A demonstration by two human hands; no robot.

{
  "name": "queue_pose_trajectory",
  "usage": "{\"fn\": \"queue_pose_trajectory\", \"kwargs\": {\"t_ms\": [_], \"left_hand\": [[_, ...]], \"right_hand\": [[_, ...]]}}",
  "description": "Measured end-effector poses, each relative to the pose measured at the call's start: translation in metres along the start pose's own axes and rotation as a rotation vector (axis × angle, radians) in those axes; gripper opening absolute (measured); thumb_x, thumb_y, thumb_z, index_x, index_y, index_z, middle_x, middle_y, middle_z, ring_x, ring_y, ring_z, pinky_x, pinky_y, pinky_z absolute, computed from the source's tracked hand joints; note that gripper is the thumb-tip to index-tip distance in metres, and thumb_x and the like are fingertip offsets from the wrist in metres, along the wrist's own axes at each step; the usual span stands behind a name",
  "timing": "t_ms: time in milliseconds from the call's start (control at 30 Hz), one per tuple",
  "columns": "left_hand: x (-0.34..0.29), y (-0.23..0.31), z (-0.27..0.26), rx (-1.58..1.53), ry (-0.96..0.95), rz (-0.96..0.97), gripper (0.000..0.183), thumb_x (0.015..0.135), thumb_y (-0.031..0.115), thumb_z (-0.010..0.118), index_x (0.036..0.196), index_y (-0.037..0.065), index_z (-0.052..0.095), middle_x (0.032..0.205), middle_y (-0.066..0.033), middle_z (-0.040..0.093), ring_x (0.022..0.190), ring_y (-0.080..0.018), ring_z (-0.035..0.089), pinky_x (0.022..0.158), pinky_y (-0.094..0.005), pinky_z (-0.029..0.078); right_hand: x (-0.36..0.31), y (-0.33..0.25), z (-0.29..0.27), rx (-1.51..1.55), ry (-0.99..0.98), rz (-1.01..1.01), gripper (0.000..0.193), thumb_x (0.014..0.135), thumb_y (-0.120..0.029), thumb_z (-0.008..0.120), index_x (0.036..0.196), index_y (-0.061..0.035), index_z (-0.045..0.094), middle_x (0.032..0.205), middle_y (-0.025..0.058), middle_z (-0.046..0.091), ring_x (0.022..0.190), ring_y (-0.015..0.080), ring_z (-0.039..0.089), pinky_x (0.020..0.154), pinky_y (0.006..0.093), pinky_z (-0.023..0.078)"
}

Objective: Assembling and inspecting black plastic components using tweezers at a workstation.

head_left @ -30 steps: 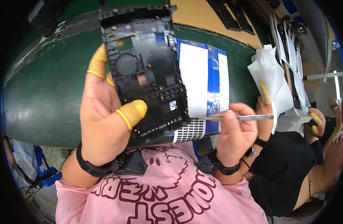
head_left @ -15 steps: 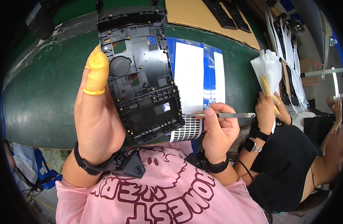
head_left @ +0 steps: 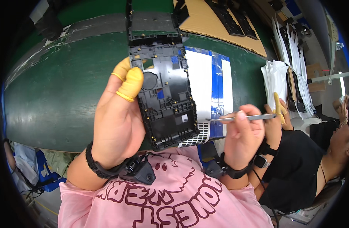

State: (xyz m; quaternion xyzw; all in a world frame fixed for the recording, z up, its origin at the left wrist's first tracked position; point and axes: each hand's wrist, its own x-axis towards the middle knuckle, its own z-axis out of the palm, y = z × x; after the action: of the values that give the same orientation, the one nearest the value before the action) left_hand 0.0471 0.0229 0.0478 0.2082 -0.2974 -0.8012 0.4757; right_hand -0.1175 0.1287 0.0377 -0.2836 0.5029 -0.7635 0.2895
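Note:
My left hand [head_left: 119, 114], with yellow finger cots on thumb and a finger, grips the left edge of a black plastic housing [head_left: 170, 85]. The housing is tilted up, its ribbed inner side with small brass inserts facing me. In my right hand [head_left: 243, 133] is a pair of metal tweezers [head_left: 245, 117], pinched between thumb and fingers. Its tip points left, just right of the housing and apart from it; whether it holds anything is too small to tell. Partly behind the housing lies a white sheet of small black labels [head_left: 195, 137].
Blue film [head_left: 217, 83] with white paper lies on the green table [head_left: 60, 95]. Further back is cardboard [head_left: 205, 26] bearing black plastic parts [head_left: 246, 24]. To the right sits a co-worker [head_left: 296, 167], hands at a stack of white sheets [head_left: 275, 78].
The housing has shifted right in my left hand, with more of its far end showing. My right hand has drawn the tweezers right, away from the housing's edge.

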Motion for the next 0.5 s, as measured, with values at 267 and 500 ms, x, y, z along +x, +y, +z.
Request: {"fn": "queue_pose_trajectory", "kwargs": {"t_ms": [267, 500], "left_hand": [[-0.008, 0.005, 0.012, -0.103, -0.121, -0.105, 0.035, 0.089, 0.023, 0.035, 0.116, 0.001, 0.035, 0.111, -0.0113, 0.046, 0.103, -0.0187, 0.046, 0.087, -0.0330, 0.039], [-0.012, 0.008, 0.010, -0.121, -0.150, -0.069, 0.036, 0.088, 0.022, 0.038, 0.116, 0.000, 0.034, 0.110, -0.0116, 0.047, 0.101, -0.0185, 0.047, 0.087, -0.0321, 0.038]], "right_hand": [[0.006, -0.028, 0.062, 0.070, -0.306, 0.030, 0.018, 0.077, 0.001, 0.051, 0.093, 0.0051, 0.045, 0.070, 0.0108, 0.054, 0.061, 0.0173, 0.056, 0.060, 0.0273, 0.047], [0.012, -0.017, 0.067, 0.084, -0.378, 0.004, 0.017, 0.077, 0.004, 0.052, 0.093, 0.0058, 0.047, 0.078, 0.0115, 0.057, 0.070, 0.0158, 0.058, 0.065, 0.0258, 0.048]]}}
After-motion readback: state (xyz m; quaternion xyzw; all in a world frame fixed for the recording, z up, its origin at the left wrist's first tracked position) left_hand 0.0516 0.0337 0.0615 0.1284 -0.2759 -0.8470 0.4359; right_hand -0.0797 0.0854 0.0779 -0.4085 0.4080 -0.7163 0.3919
